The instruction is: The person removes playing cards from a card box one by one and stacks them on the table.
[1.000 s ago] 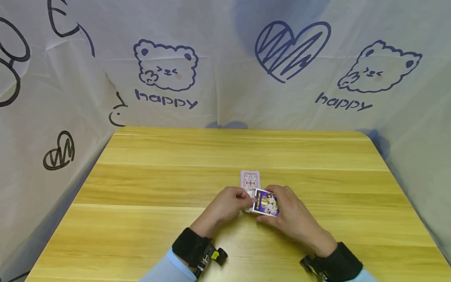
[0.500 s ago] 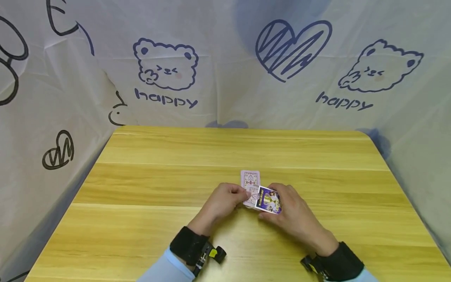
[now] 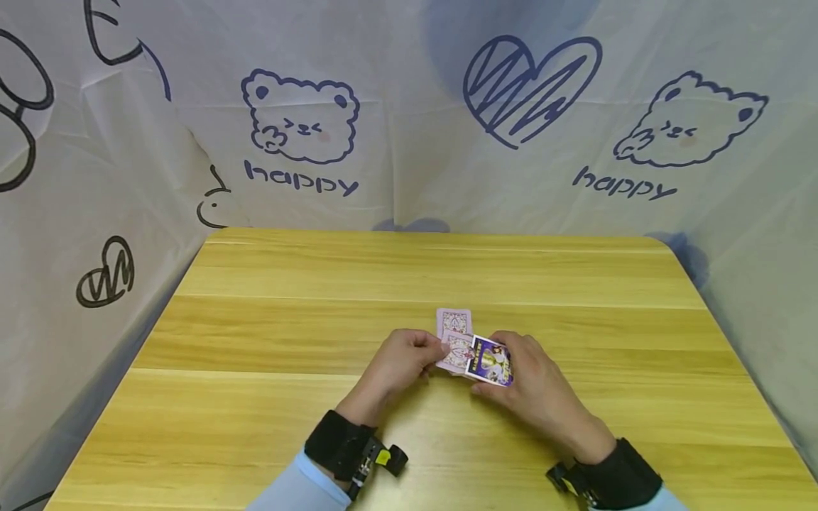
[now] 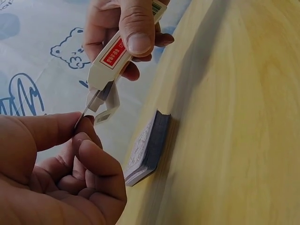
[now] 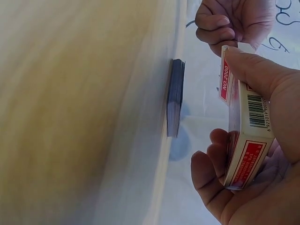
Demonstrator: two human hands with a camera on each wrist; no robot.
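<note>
My left hand (image 3: 401, 360) pinches a playing card (image 3: 456, 350) by its end, between thumb and forefinger. The card's other end sits inside a card box (image 3: 491, 360), purple with a gold trophy on its face. My right hand (image 3: 535, 376) grips that box by its sides and tilts it a little above the table. In the left wrist view the box's flap (image 4: 108, 107) hangs open, and the pinched card shows edge-on as a thin line. A stack of playing cards (image 4: 149, 147) lies on the table, pink patterned back up, just beyond and below the hands.
The wooden table (image 3: 287, 319) spreads around the hands on all sides. Behind it and at its sides hangs a pale cloth (image 3: 409, 142) with drawn bears and hearts. Straps with small cameras (image 3: 393, 460) sit on both wrists.
The left hand has drawn back to the left, and more of the patterned card shows outside the box. The right hand and box have shifted slightly right. The stack has stayed put.
</note>
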